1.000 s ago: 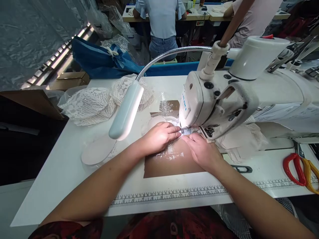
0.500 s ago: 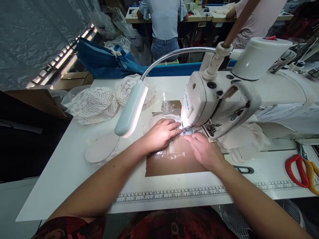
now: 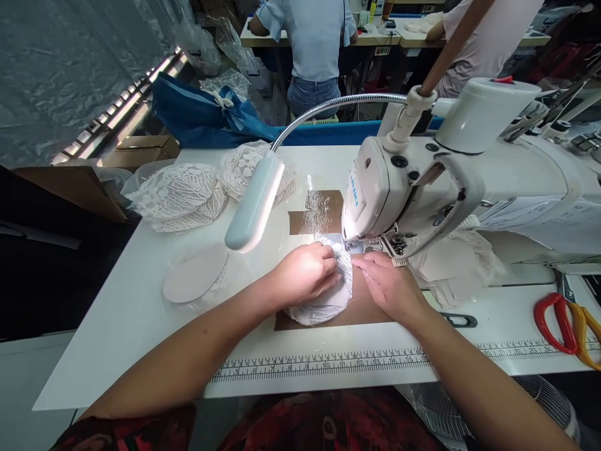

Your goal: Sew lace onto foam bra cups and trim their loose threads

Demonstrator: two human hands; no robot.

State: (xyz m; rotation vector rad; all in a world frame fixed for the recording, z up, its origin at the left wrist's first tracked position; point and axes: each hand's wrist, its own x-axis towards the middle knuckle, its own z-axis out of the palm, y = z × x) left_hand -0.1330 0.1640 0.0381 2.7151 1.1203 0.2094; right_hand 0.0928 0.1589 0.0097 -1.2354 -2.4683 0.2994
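A rounded white lace cup piece (image 3: 345, 294) lies on the brown taped sheet, just in front of the sewing machine's presser foot (image 3: 348, 244). With fingers curled over its left side, my left hand (image 3: 307, 272) is closed on it. My right hand (image 3: 392, 285) lies to the right of the foot, thumb and fingers drawn together. Those fingertips meet the cup's right edge close to the needle area; whatever is between them is too small to make out. The machine head (image 3: 375, 185) stands above both hands.
Lace pieces (image 3: 176, 197) are piled at the back left, and a pale oval pad (image 3: 195, 275) lies on the left. A lamp (image 3: 256, 200) hangs over the table. Red-and-yellow scissors (image 3: 558, 322) lie right, beyond white fabric (image 3: 446, 263). Two people sit at a bench behind.
The lace cup piece has come out from beside the presser foot toward me and turned. My left hand has drawn back slightly and curled its fingers; my right hand has barely moved.
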